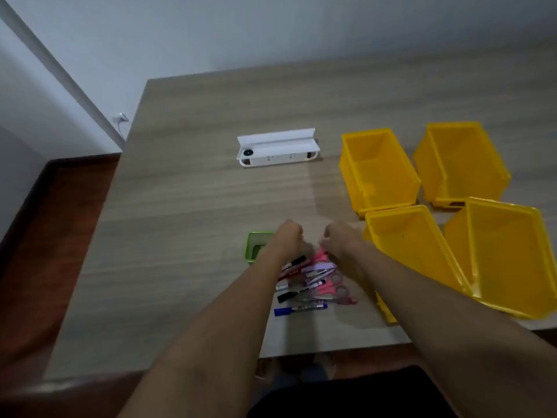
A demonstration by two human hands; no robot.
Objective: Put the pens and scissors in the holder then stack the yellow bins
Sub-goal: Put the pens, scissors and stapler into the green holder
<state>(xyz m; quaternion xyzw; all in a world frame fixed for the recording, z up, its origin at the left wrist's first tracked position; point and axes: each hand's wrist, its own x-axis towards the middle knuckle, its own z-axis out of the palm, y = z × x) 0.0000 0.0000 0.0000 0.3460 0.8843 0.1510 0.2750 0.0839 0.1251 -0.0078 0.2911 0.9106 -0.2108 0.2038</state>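
— What's on the left?
— The green holder [254, 247], partly hidden behind the left hand [289, 236]; fingers curled, grip unclear.
— And then?
— Pens [300, 309] and scissors [334, 285] piled under the right hand [340, 241], grip also unclear. A white box [277, 149] behind, four yellow bins [376, 164] unstacked at right.

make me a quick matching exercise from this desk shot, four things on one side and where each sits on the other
Things:
1. green holder
2. white box
3. yellow bins
4. blue pen

Places:
A. right side of the table
B. nearest edge of the pen pile
C. far middle of the table
D. just left of the left hand

Pairs: 1-D, 2-C, 3-A, 4-B
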